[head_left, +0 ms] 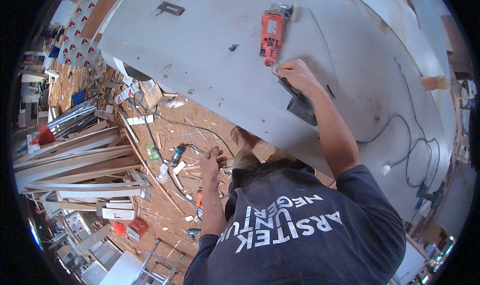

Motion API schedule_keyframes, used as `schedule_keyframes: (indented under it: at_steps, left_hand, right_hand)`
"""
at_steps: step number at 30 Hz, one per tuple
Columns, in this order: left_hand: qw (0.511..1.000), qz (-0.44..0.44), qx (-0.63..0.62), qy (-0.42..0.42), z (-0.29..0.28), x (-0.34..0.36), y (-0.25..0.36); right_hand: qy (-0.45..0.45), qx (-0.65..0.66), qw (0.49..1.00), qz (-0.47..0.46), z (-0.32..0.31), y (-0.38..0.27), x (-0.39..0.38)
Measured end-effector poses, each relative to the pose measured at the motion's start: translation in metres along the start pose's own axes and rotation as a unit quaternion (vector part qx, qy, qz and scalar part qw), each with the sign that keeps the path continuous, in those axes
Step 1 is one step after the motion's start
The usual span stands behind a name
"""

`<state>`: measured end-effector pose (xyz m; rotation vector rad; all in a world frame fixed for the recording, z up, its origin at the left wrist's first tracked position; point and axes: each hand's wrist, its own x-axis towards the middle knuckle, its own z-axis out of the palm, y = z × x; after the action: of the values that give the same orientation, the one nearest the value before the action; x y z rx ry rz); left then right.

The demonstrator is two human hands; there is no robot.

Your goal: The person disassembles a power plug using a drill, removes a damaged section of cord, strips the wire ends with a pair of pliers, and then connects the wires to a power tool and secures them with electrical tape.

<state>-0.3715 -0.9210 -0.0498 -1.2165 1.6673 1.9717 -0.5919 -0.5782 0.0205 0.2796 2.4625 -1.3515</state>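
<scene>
Head view: the right hand presses down on the grey panel, fingers curled over a dark sanding block with the black cord trailing right. Just beyond it lies the orange power tool. The left hand hangs loose and empty, fingers half-curled, over the littered floor beside stacked timber.
</scene>
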Motion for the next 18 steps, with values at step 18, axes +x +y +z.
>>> schedule_keyframes:
  at_steps: [18]
  left_hand:
    - [0.792,-0.025,0.608,0.045,-0.359,0.108,-0.200]
  right_hand:
    - [-0.008,0.054,0.999,0.003,-0.045,0.121,0.051]
